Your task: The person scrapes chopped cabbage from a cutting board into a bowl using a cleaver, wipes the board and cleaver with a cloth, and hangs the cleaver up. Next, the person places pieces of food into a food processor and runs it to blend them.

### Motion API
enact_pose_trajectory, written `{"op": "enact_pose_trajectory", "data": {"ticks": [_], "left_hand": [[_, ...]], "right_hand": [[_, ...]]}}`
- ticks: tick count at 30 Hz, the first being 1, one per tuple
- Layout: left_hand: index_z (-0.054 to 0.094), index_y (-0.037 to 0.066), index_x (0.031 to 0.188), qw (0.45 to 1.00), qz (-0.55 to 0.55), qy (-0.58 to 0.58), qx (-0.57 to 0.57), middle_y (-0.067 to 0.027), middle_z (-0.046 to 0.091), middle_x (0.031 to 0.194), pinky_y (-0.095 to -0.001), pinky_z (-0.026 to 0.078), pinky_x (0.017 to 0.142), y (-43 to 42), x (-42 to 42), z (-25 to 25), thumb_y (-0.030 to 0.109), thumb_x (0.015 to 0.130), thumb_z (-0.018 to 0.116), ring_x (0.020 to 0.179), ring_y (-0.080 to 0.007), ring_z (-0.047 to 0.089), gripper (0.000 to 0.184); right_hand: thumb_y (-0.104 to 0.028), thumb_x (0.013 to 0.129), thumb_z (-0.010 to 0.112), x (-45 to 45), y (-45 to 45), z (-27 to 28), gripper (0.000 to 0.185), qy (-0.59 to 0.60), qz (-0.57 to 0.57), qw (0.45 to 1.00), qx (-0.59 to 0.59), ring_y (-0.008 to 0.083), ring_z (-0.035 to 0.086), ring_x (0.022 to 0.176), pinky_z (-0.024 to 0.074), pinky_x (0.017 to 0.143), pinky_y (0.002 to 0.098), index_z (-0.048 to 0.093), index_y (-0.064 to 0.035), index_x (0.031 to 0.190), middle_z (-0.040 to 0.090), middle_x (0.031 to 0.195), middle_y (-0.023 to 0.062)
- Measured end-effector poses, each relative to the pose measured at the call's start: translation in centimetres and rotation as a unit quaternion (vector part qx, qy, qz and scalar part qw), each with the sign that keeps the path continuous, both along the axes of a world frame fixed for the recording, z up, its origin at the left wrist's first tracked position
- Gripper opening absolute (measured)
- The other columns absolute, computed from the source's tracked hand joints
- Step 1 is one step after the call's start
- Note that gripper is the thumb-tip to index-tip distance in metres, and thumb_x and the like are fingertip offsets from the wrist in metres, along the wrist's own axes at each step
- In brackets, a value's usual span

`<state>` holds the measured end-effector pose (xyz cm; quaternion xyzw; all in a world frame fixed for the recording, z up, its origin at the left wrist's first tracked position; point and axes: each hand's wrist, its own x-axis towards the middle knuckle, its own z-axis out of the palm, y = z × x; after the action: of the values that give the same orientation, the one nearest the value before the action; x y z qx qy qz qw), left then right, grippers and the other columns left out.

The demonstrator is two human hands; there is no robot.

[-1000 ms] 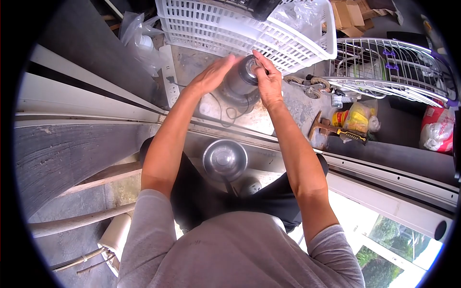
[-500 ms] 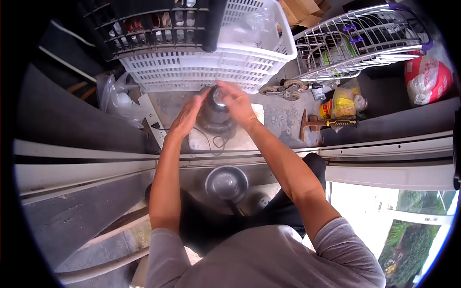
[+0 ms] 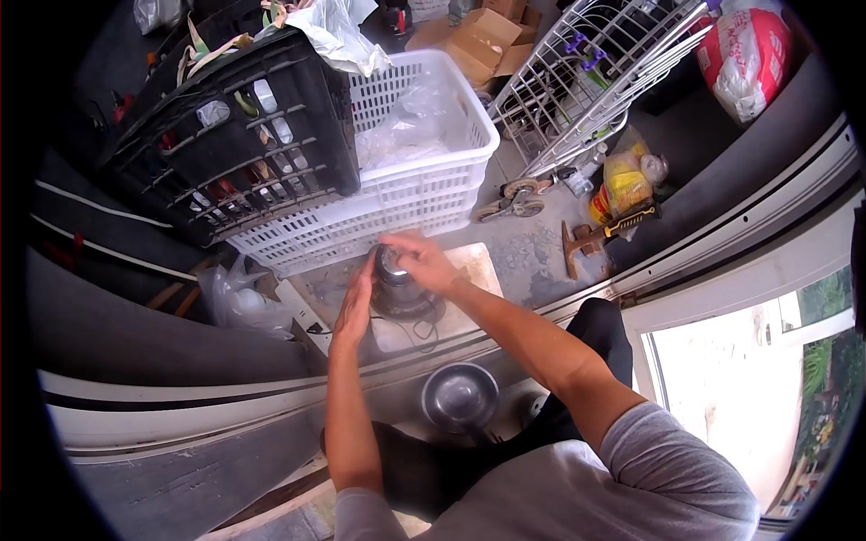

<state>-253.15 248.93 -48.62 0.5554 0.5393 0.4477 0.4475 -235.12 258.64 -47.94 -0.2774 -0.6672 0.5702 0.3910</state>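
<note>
A cylindrical metal appliance with a shiny domed top stands upright on a pale slab. Its thin dark cord loops in front of it. Fingers stretched and flat, my left hand is along the appliance's left side. Over the right of the domed top lies my right hand, one finger extended across its far edge. Whether that hand presses on the top is unclear. Between my legs sits a round metal pan with a dark handle.
Behind the appliance are stacked white crates and a black crate of mixed items. A power strip lies to the left. To the right are a hammer, a yellow bag and a wire trolley. A door rail runs before me.
The head view has shifted and tilted, so the scene sits lower and turned. My hands stay around the appliance's top, with the right hand's fingers slightly rearranged.
</note>
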Motion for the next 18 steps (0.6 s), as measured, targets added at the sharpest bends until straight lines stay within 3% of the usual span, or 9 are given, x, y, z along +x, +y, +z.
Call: {"op": "enact_pose_trajectory", "data": {"ticks": [1, 8, 12, 15, 18], "left_hand": [[0.036, 0.008, 0.154, 1.0, 0.018, 0.022, 0.006, -0.0109, 0.049, 0.138, -0.0379, 0.028, 0.111, 0.0, 0.3, 0.1, 0.071, 0.099, 0.021, 0.119, -0.0232, 0.046, 0.085], [0.039, 0.01, 0.152, 0.999, 0.031, 0.019, 0.014, -0.0133, 0.049, 0.14, -0.0387, 0.032, 0.108, 0.1, 0.3, -0.7, 0.068, 0.1, 0.021, 0.117, -0.0262, 0.048, 0.08], [0.037, 0.009, 0.153, 1.0, 0.004, 0.019, 0.024, -0.0151, 0.045, 0.143, -0.0397, 0.031, 0.11, -0.2, 0.4, 1.2, 0.07, 0.099, 0.02, 0.119, -0.0269, 0.048, 0.083], [0.037, 0.006, 0.152, 1.0, 0.006, -0.012, -0.02, -0.0162, 0.04, 0.152, -0.0397, 0.022, 0.118, -0.2, -0.2, -0.2, 0.05, 0.107, 0.027, 0.143, -0.0289, 0.032, 0.064], [0.037, 0.008, 0.153, 1.0, 0.021, 0.01, -0.011, -0.014, 0.045, 0.143, -0.0397, 0.029, 0.111, 0.0, -0.1, -0.6, 0.069, 0.1, 0.02, 0.121, -0.026, 0.047, 0.082]], "right_hand": [[-0.003, 0.089, 0.06, 0.1, 0.0, 0.4, 0.042, -0.001, -0.001, 1.0, 0.002, 0.0158, 0.054, 0.1, 0.0429, 0.092, 0.0256, 0.066, -0.0116, 0.129, 0.054, 0.108, 0.0051], [-0.002, 0.086, 0.061, 0.2, 0.0, 0.3, 0.046, -0.03, 0.001, 0.999, 0.019, 0.0185, 0.056, 0.106, 0.0425, 0.094, 0.0275, 0.066, -0.0131, 0.13, 0.057, 0.119, 0.0082], [0.001, 0.085, 0.06, 0.2, -0.1, 0.7, 0.049, -0.033, 0.007, 0.999, 0.021, 0.0165, 0.055, 0.107, 0.0415, 0.094, 0.0261, 0.063, -0.0122, 0.132, 0.056, 0.119, 0.0069], [0.001, 0.086, 0.06, 0.3, 0.1, 0.3, 0.049, -0.043, 0.018, 0.999, 0.009, 0.017, 0.055, 0.11, 0.0414, 0.095, 0.0267, 0.063, -0.0122, 0.133, 0.056, 0.119, 0.0067], [0.0, 0.085, 0.06, 0.2, 0.3, 0.2, 0.049, -0.038, 0.02, 0.999, 0.016, 0.0175, 0.054, 0.109, 0.0414, 0.095, 0.0273, 0.063, -0.0121, 0.133, 0.056, 0.119, 0.0067]]}}
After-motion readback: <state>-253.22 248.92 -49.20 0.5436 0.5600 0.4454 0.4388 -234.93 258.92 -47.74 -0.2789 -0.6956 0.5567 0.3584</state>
